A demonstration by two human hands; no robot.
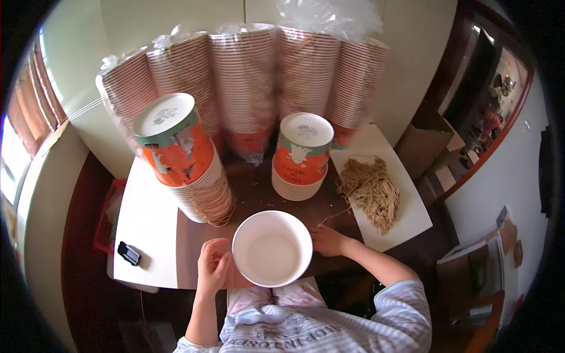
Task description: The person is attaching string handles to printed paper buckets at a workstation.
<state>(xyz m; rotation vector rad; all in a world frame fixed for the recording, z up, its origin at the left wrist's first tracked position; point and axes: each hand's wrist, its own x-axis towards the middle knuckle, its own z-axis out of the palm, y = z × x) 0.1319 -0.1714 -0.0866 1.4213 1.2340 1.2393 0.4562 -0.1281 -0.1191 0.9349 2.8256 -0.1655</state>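
A white paper bucket (pixel 271 249) stands mouth up in front of me at the table's near edge, with nothing visible inside. My left hand (pixel 212 263) is beside its left rim, fingers curled in; what they hold, if anything, is hidden. Close to the right side of the bucket, my right hand (pixel 329 240) pinches a thin brown string (pixel 335 217). That string trails toward a tangled heap of brown strings (pixel 372 191) on the white board at right. Behind the left hand, a stack of orange and green paper buckets (pixel 181 154) stands upside down, with strings hanging along its lower side.
A shorter upside-down bucket stack (pixel 302 154) stands beyond my bucket. Several tall bucket stacks in clear plastic (pixel 244 82) line the wall. A small black object (pixel 129 253) lies at the table's left, near a red basket (pixel 109 215). At right is a cardboard box (pixel 425 144).
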